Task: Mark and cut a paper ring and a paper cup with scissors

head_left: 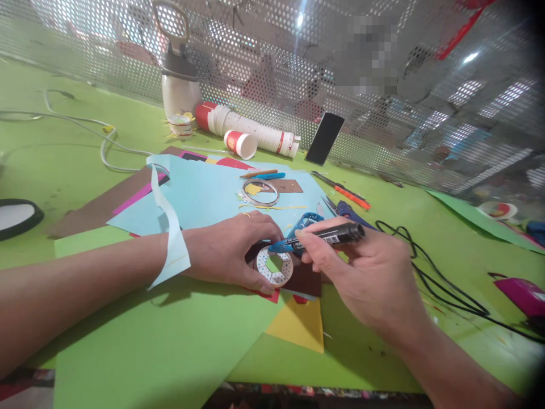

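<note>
My right hand point(370, 270) grips a blue-and-black permanent marker point(317, 238), its tip at the upper edge of a small round white paper piece point(280, 277). That piece has blue dots, dark dividing lines and a green centre. Thumb and fingers of my left hand point(230, 250) curl around its left side and hold it over dark brown paper point(304, 278). A light blue paper strip point(168, 218) hangs over my left wrist. Beyond my hands, a tape ring point(260, 192) and a blue pen point(271, 176) rest on light blue paper point(204, 190).
Paper cups point(259, 133), a white bottle point(181, 94) and a phone point(325, 138) stand or lie near the perforated metal screen point(264, 62). An orange-and-black cutter point(349, 195) lies to the right. A black cable point(447, 289) runs towards a magenta object point(519, 295).
</note>
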